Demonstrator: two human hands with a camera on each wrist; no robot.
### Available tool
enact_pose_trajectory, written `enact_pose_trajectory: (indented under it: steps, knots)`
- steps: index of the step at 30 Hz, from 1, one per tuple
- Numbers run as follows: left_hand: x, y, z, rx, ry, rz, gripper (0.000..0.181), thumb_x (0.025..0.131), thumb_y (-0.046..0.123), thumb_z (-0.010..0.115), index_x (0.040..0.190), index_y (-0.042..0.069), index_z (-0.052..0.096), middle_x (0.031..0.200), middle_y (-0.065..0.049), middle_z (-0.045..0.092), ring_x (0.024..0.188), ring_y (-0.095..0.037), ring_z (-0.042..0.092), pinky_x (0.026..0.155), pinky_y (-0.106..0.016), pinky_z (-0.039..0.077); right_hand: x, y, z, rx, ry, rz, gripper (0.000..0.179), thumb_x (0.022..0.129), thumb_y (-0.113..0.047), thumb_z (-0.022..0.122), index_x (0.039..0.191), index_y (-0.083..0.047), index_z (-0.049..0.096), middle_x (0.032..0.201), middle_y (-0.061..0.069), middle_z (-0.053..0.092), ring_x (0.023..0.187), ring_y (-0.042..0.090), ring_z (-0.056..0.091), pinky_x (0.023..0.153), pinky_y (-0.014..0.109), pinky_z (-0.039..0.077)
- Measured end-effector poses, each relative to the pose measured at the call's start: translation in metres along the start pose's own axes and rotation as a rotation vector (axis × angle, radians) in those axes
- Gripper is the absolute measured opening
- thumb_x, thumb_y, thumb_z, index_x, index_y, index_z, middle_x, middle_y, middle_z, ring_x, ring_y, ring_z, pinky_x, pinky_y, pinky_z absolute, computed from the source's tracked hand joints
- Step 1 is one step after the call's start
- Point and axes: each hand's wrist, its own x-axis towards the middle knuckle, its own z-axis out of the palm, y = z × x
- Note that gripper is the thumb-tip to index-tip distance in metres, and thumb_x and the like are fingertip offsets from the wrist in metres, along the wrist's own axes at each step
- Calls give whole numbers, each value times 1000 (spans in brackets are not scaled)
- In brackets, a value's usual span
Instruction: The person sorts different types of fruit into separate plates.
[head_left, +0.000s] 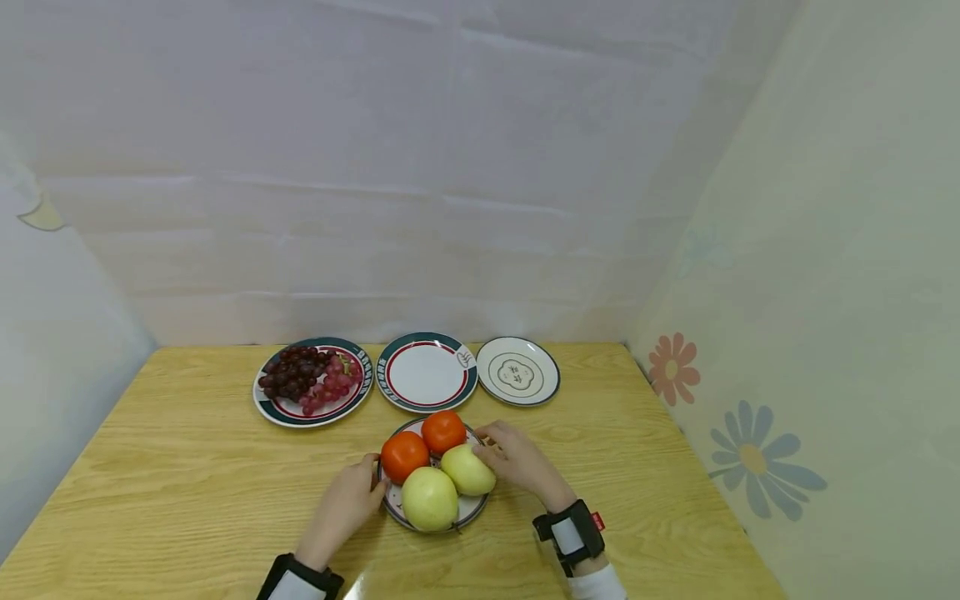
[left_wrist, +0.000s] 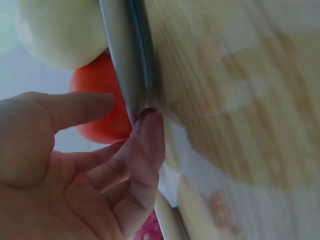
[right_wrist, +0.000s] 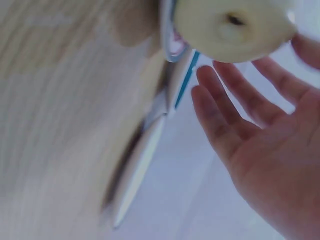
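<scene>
A patterned plate [head_left: 394,518] holds two red tomatoes [head_left: 405,457] and two pale yellow-green pears [head_left: 430,499]. At its left rim, my left hand [head_left: 347,505] grips the plate, fingertips tucked beneath and thumb [left_wrist: 85,107] above the rim beside a tomato [left_wrist: 104,100]. My right hand [head_left: 519,461] is at the right-hand pear [head_left: 468,470], thumb near its top and fingers by its far side. In the right wrist view those fingers [right_wrist: 240,95] are spread and only slightly bent just below the pear [right_wrist: 230,30]; firm contact cannot be made out.
Behind stand three plates in a row: one [head_left: 298,422] with dark and pink grapes [head_left: 300,373], a green-rimmed plate [head_left: 426,375] and a smaller white plate [head_left: 538,382]. The wooden table [head_left: 187,483] meets a covered back wall [head_left: 390,250] and a flower-printed side wall [head_left: 825,333].
</scene>
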Motion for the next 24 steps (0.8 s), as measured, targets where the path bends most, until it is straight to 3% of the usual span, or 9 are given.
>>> enact_pose_trajectory:
  steps: [4, 8, 13, 24]
  knots:
    - [1, 0, 2, 30, -5, -6, 45, 84, 15, 67, 117, -13, 54, 96, -26, 67, 81, -30, 66, 66, -44, 52, -4, -10, -5, -58, -124, 9, 59, 88, -49, 59, 132, -9, 54, 126, 11, 57, 111, 25, 56, 92, 44, 48]
    - [1, 0, 3, 33, 4, 4, 40, 83, 14, 68, 112, -10, 57, 86, -20, 67, 71, -24, 62, 57, -38, 47, -7, -15, -7, -88, -188, 22, 69, 80, -51, 68, 136, -14, 50, 131, 10, 52, 115, 25, 54, 95, 45, 47]
    - [0, 1, 2, 48, 43, 41, 33, 81, 12, 69, 105, -7, 59, 78, -15, 64, 66, -23, 61, 53, -37, 43, -7, -16, -8, -84, -202, 9, 72, 78, -43, 75, 138, -13, 47, 130, 8, 52, 115, 23, 53, 97, 44, 46]
    - [0, 2, 1, 63, 43, 50, 33, 81, 12, 69, 105, -8, 58, 79, -16, 65, 68, -25, 62, 55, -38, 45, 2, -12, -12, -146, -159, -58, 71, 69, -27, 83, 130, -9, 52, 125, 9, 58, 110, 23, 58, 91, 41, 49]
